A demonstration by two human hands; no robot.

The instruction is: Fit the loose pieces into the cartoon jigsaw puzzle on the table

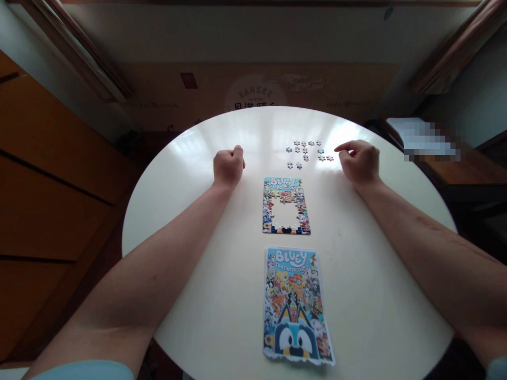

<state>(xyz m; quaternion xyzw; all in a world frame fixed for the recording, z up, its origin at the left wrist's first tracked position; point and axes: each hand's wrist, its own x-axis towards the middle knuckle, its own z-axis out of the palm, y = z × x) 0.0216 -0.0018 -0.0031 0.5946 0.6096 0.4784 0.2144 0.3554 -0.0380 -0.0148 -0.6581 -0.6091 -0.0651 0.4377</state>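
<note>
My left hand point(229, 164) rests on the table as a closed fist, thumb on top, and nothing shows in it. On the right, my right hand point(359, 160) has its index finger stretched toward several loose jigsaw pieces point(304, 151), with a small gap to the nearest one; its other fingers are curled and no piece shows in it. Between my forearms lies a partly assembled jigsaw puzzle point(266, 211), its border and upper part joined around a hole in the middle. Nearer to me is a printed reference picture point(293, 301) titled "Bluey", its bottom edge torn.
The round white table point(190, 295) carries all of these. A wooden cabinet point(47, 184) stands at the left. Past the table's right side is a brown bench point(467, 169) with a pale blurred item. Curtains point(79, 47) hang at the back.
</note>
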